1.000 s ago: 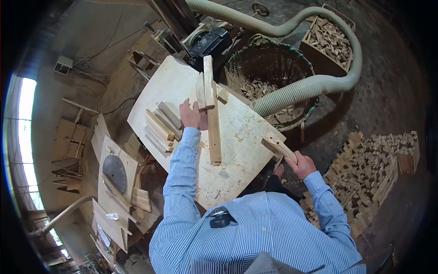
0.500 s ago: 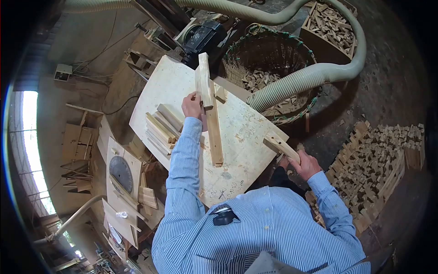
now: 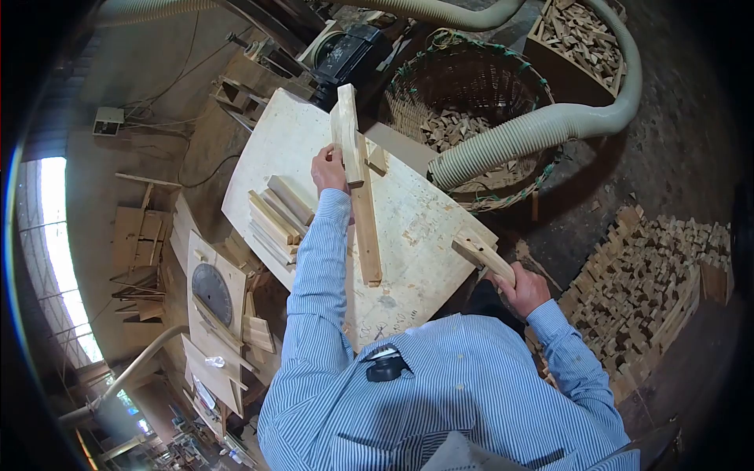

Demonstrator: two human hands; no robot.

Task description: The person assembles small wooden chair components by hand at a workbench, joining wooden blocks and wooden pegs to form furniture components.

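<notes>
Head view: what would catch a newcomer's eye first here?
The pale plywood worktable at centre, where the left hand grips a wooden stick and the right hand a wooden handle at the table's edge. Behind it, a thick dust hose curls over a wicker basket of offcuts.

I count one bench [image 3: 424, 228], one wicker basket [image 3: 471, 78], two dust hoses [image 3: 542, 129] and one crate of offcuts [image 3: 577, 35]. One long strip [image 3: 365, 220] lies on the bench, with one short piece [image 3: 345, 133] in my left hand [image 3: 328, 169]. My right hand [image 3: 525, 289] grips one wooden handle [image 3: 483, 255], and beside my left arm sits one stack of slats [image 3: 275, 216], too overlapped to count singly.
</notes>
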